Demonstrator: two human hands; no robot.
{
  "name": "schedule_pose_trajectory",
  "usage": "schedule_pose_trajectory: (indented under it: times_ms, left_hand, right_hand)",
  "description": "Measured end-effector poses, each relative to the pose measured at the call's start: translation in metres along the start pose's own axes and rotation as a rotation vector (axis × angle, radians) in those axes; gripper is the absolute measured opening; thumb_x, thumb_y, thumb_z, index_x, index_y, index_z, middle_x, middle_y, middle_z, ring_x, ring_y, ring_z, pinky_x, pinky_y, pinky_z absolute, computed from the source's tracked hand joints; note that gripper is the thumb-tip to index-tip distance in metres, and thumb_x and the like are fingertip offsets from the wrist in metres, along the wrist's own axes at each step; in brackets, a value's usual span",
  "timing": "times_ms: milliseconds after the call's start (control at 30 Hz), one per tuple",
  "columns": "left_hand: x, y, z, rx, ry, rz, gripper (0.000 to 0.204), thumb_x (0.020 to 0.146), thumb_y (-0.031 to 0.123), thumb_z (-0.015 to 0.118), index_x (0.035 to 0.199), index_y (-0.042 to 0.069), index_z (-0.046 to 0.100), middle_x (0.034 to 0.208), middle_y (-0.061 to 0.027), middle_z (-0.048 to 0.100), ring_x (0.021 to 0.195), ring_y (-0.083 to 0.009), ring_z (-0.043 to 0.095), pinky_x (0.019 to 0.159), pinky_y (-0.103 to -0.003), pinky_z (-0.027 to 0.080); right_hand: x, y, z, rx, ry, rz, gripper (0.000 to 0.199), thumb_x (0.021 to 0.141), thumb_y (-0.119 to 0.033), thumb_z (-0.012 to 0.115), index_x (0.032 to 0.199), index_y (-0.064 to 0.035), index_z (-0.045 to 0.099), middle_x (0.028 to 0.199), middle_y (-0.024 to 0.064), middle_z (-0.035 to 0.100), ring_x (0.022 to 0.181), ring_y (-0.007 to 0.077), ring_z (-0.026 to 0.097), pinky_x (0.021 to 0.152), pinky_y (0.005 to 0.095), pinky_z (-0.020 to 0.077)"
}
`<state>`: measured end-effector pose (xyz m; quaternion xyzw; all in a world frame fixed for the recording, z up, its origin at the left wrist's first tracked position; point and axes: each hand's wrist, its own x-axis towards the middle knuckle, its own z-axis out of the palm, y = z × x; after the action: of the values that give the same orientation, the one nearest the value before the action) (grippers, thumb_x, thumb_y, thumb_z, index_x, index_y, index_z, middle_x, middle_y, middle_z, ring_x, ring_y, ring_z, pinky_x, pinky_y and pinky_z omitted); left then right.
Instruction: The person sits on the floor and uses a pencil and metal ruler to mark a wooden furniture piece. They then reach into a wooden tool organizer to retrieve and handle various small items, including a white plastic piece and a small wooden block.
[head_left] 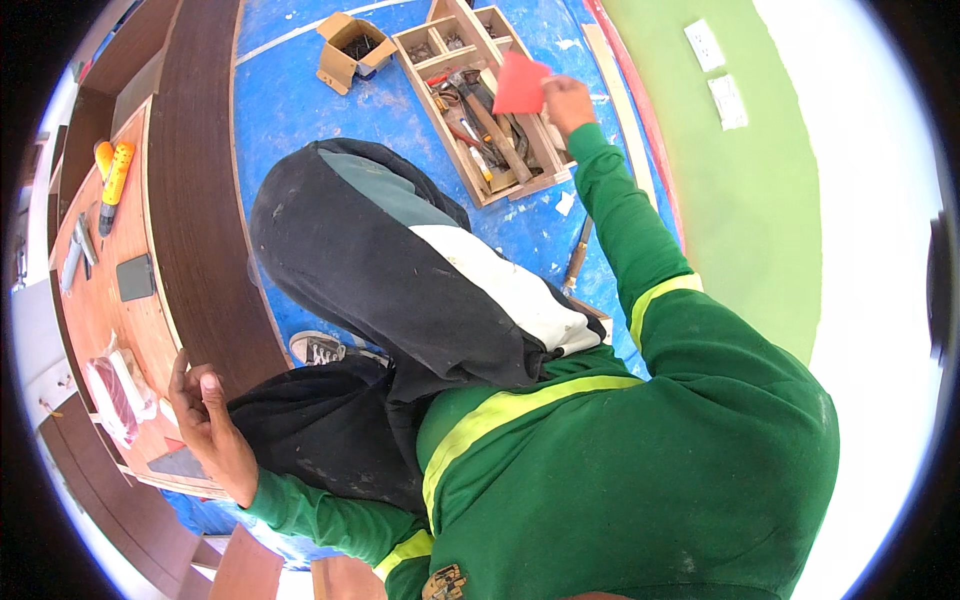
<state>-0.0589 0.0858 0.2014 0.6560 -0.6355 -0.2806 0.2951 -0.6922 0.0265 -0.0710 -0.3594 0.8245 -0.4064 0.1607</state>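
My right hand (pixel 568 104) reaches out at the upper middle and is closed on the edge of a flat red sheet (pixel 519 85). The sheet hangs over a wooden toolbox (pixel 480 186) and covers part of its inside. In that box lie a hammer (pixel 497 132) and several other hand tools, tangled together. At the lower left, my left hand (pixel 215 430) is held up with the fingers apart and nothing in them. It is beside the edge of a wooden bench top.
On the bench top (pixel 130 325) are a yellow-and-black tool (pixel 115 185), a grey tool (pixel 75 250), a dark flat square (pixel 136 278) and a plastic-wrapped pack (pixel 122 392). An open carton (pixel 340 68) of dark screws or nails stands on the blue floor sheet. A green wall (pixel 740 220) rises at right.
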Motion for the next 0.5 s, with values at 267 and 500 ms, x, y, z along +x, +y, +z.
schedule_pose_trajectory:
  times_ms: [267, 500]
  left_hand:
    - [0.000, -0.002, 0.005, -0.036, 0.010, 0.023, 0.051, 0.112, 0.035, 0.064, 0.152, 0.004, 0.060, 0.116, -0.0070, 0.065, 0.110, -0.0177, 0.060, 0.102, -0.034, 0.048]
    - [-0.004, 0.006, -0.005, 0.081, 0.033, 0.003, 0.049, 0.112, 0.035, 0.065, 0.150, 0.004, 0.061, 0.113, -0.0070, 0.066, 0.110, -0.0174, 0.060, 0.101, -0.034, 0.048]
  right_hand:
    - [0.079, 0.100, -0.032, -0.704, 0.104, -0.203, 0.037, 0.101, -0.029, 0.059, 0.099, 0.0024, 0.079, 0.103, 0.0271, 0.079, 0.097, 0.0402, 0.077, 0.092, 0.0501, 0.0595]
    - [0.041, 0.070, 0.020, -0.251, -0.314, 0.507, 0.036, 0.099, -0.029, 0.060, 0.096, 0.0011, 0.080, 0.076, 0.0205, 0.077, 0.067, 0.0365, 0.077, 0.078, 0.0467, 0.0639]
